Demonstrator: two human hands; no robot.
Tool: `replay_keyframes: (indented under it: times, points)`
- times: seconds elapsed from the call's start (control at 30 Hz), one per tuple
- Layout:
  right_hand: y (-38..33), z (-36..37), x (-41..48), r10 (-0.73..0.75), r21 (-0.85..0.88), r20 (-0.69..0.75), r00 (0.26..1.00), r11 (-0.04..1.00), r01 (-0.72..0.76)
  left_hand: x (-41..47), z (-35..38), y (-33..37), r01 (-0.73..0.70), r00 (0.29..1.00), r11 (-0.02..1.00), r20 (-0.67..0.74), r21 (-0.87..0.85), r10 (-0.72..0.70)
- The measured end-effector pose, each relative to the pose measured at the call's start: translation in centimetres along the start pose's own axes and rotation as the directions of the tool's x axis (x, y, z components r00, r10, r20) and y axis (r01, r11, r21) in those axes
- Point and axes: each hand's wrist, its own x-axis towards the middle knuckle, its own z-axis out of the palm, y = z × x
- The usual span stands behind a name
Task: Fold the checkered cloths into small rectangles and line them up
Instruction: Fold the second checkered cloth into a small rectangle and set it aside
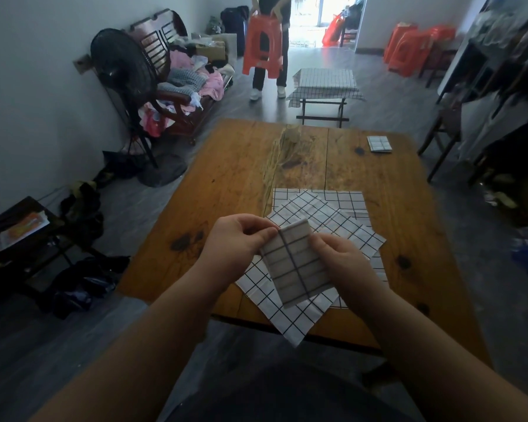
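Note:
A folded checkered cloth (296,264) is held up above the near part of the wooden table (232,178). My left hand (235,239) pinches its upper left edge. My right hand (339,254) grips its right edge. Beneath it lies a loose pile of unfolded checkered cloths (326,208), spread flat, with one corner hanging over the table's near edge. A small folded checkered rectangle (379,144) lies alone at the table's far right corner.
A tangle of straw-coloured twine (282,150) lies on the far middle of the table. Beyond it stands a low table under a checkered cover (325,82), and a person carries an orange stool (264,47). A black fan (121,65) stands at left.

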Motion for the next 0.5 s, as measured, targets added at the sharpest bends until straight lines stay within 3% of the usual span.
replay_keyframes:
  times: [0.13, 0.33, 0.5]
  points:
    - [0.4, -0.2, -0.2, -0.058, -0.140, 0.000, 0.998, 0.988, 0.058, 0.2, -0.2, 0.1, 0.040, 0.999, 0.999, 0.021, 0.026, -0.041]
    - [0.5, -0.6, -0.2, -0.070, -0.348, 0.123, 0.990, 0.931, 0.109, 0.8, -0.5, 1.5, 0.008, 0.960, 0.980, 0.272, 0.200, -0.064]
    - [0.8, -1.1, -0.3, -0.073, -0.372, 0.149, 0.986, 0.920, 0.125, 0.8, 1.9, 2.2, -0.075, 0.973, 0.963, 0.228, 0.260, 0.014]
